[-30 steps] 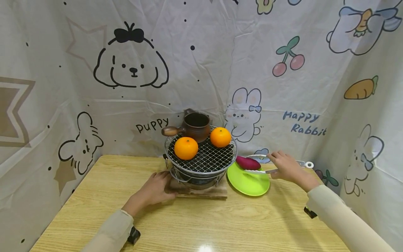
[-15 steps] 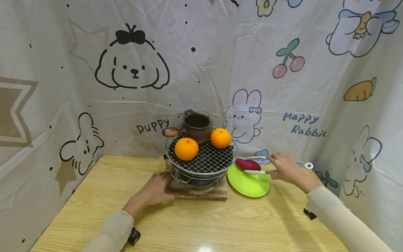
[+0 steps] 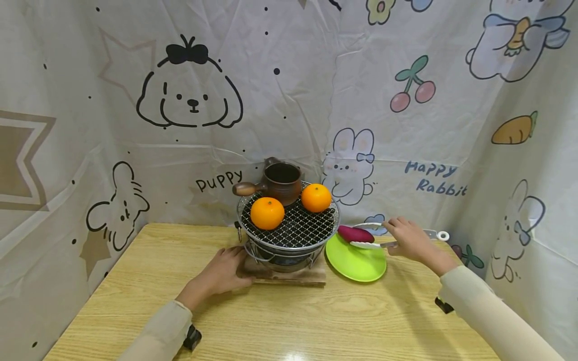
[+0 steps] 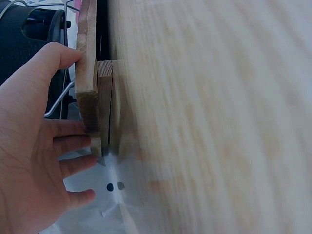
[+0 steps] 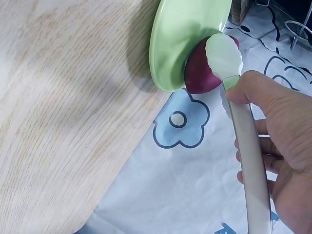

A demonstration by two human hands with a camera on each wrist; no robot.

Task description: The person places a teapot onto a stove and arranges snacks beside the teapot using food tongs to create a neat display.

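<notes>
At the left corner of the wooden board (image 3: pixel 289 275) under the grill, my left hand (image 3: pixel 222 271) holds on, thumb on one edge and fingers by the adjoining side. The left wrist view has that hand (image 4: pixel 34 131) with its lower fingers spread off the wood. My right hand (image 3: pixel 413 241) grips white-tipped tongs (image 3: pixel 368 245) around the middle. Their two arms lie on either side of a purple sweet potato (image 3: pixel 354 234), which rests on a lime-green plate (image 3: pixel 356 265). From the right wrist, one scalloped tong tip (image 5: pixel 224 54) covers part of the sweet potato (image 5: pixel 201 68).
A round tabletop grill (image 3: pixel 311 228) stands on the board. Its mesh bears two oranges (image 3: pixel 267 213) (image 3: pixel 316 198) and a brown clay pot (image 3: pixel 282 183) with a side handle pointing left. A printed cloth (image 3: pixel 289 100) hangs behind the wooden table (image 3: pixel 361 321).
Both hands, the tongs and the sweet potato stay practically where they were. The head view has shifted very slightly.
</notes>
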